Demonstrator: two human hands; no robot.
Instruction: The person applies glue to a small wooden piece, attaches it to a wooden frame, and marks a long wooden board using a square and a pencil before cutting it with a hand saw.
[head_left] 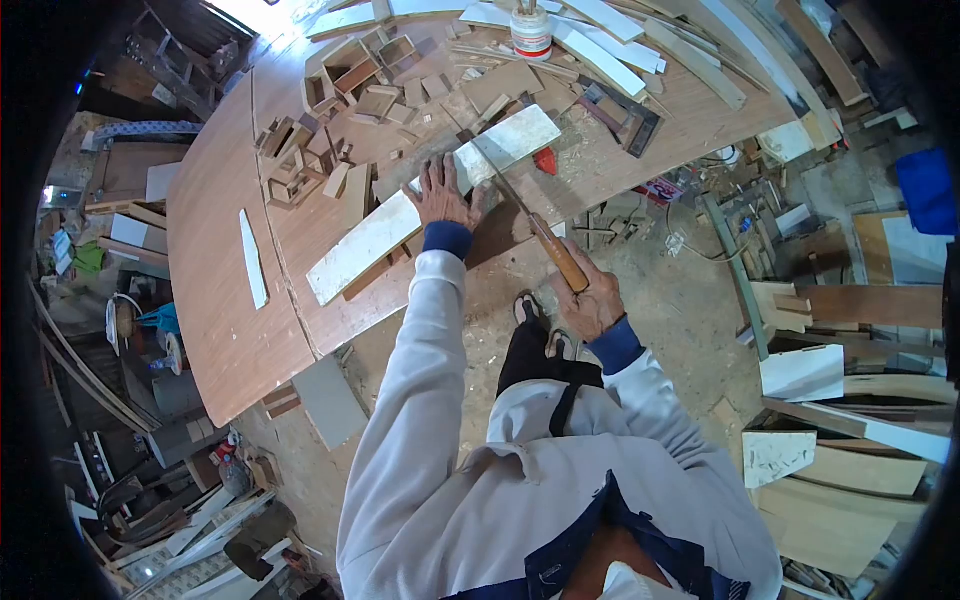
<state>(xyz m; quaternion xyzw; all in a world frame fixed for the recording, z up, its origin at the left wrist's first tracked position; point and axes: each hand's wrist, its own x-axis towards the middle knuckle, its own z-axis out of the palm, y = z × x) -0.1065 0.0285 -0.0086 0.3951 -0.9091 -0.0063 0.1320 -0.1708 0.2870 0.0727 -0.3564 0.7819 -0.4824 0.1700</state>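
A long white board [365, 247] lies slantwise across the wooden table, raised on a strip of wood beneath it. My left hand [446, 196] rests flat on the board's middle, fingers spread over its far edge. In my right hand [592, 303], closed round the wooden handle, is a handsaw [558, 256]. Its thin blade crosses the board to the right of my left hand. A small red object [545, 161] lies by the board's right end.
Several small wooden box frames [350, 75] and offcuts lie behind the board. A white tub [531, 35] stands at the back near long white strips [600, 55]. A dark-edged wooden tool [625, 118] lies right. Stacked boards [850, 480] fill the floor's right side.
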